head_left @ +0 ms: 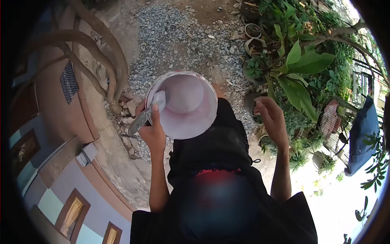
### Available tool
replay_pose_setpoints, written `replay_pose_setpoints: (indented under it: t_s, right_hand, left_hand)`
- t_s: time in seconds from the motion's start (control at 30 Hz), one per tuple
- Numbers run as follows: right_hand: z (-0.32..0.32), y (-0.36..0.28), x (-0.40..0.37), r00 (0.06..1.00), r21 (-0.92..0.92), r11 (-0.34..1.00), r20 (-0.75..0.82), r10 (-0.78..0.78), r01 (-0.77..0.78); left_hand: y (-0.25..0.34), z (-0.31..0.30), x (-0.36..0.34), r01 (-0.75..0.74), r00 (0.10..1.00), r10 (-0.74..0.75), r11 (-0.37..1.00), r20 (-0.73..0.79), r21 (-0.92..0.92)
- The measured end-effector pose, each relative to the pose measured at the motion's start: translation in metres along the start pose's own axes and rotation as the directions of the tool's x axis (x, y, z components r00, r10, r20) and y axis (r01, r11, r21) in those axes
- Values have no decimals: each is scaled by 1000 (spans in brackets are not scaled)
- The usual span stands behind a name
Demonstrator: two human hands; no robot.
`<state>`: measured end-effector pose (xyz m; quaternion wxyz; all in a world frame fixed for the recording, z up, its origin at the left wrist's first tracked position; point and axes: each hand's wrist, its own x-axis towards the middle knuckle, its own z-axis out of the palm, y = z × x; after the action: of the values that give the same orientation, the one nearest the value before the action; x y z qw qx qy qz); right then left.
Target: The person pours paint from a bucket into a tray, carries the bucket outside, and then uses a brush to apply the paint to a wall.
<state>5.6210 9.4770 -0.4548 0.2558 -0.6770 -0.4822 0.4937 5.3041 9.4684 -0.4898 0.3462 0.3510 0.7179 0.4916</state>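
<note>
Fingers (156,118) of the left hand (154,134) wrap tight around a flat metal scraper (142,118) at the left rim of the bucket (201,122), likely so one hand holds both. The bucket is round, smooth plastic, pale pink inside. The right hand (271,118) hangs half open, holding nothing, right of the bucket. Bumpy grey gravel (178,36) lies beyond the bucket, with leafy plants (302,65) further right

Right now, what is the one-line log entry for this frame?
left hand: grips trowel at bucket rim | right hand: empty, loosely curled, apart from bucket | bucket inside: pale smears
</note>
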Motion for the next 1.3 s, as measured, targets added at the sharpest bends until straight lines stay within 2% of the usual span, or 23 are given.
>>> replay_pose_setpoints:
  t_s: [0.03,0.1,0.2,0.37,0.43,0.57,0.67,0.7,0.83,0.9,0.97,1.0,1.1,1.17,1.2,1.23,1.3]
  right_hand:
    - [-2,-2,18,999,0,999,-2,39,-39]
    - [-8,-10,64,996,43,997,-56,62,-60]
    - [-14,-28,136,989,53,989,-44,141,-138]
    - [-32,-72,302,980,96,976,-29,198,-195]
    - [-40,-104,368,976,76,973,-12,218,-216]
    - [-63,-176,476,980,10,980,17,200,-200]
    - [-77,-219,555,985,100,980,4,172,-172]
    - [-79,-231,583,992,89,988,28,122,-124]
    - [-80,-280,697,996,64,994,41,84,-86]
    - [-81,-308,760,998,45,998,45,46,-48]
    - [-82,-338,832,997,52,997,48,62,-64]
    - [-83,-356,871,1000,6,1000,18,2,-2]
    - [-100,-440,980,976,44,982,-127,-178,185]
    - [-120,-516,1032,849,-45,881,-248,-467,471]
    - [-131,-557,1044,759,-58,802,-291,-583,594]
    - [-143,-602,1060,625,-87,684,-335,-705,724]
    - [-172,-678,1093,345,100,331,-248,-905,938]
  left_hand:
    - [7,16,24,-38,999,38,999,4,-24]
    - [15,46,74,-14,1000,15,1000,22,-26]
    - [20,88,141,25,1000,-25,999,9,-26]
    - [43,173,271,75,997,-74,997,-35,32]
    - [60,204,321,134,988,-132,991,-78,24]
    - [97,243,404,123,979,-102,986,-174,115]
    - [126,276,477,102,966,-94,994,-241,22]
    - [129,287,504,81,965,-77,997,-252,4]
    - [144,329,605,104,955,-118,992,-271,-66]
    - [144,347,659,114,952,-101,993,-290,29]
    - [145,370,714,83,946,-76,997,-314,8]
    - [149,383,748,72,944,-66,997,-323,7]
    - [169,431,861,8,962,-38,994,-269,-112]
    - [215,453,926,49,972,-44,999,-231,15]
    - [239,467,959,-5,979,12,999,-205,37]
    - [260,480,993,-83,978,89,996,-190,40]
    - [290,510,1062,-175,973,174,985,-149,8]
